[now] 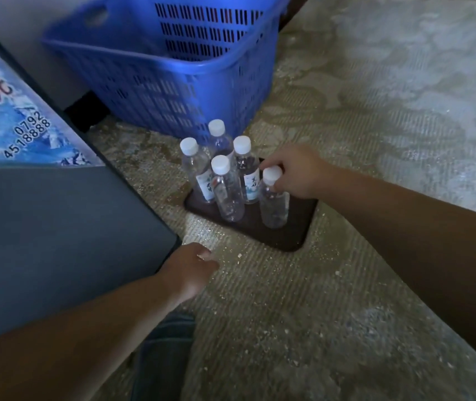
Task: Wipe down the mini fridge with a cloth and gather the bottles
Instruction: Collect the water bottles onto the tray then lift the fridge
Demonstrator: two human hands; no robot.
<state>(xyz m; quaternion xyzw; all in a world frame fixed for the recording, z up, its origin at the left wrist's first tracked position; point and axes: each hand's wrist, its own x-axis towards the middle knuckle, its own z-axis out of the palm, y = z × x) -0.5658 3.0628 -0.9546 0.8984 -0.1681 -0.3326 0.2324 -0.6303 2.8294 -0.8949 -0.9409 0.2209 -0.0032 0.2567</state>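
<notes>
On dark tray (286, 241), five clear white-capped bottles (228, 192) upright.

Dim light; worn patterned carpet (346, 140)

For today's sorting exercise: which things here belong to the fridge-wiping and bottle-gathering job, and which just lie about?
Belong to the job:
five water bottles
dark tray under them
fridge door
right hand gripping one bottle

Just lying about:
blue basket
carpet
</notes>
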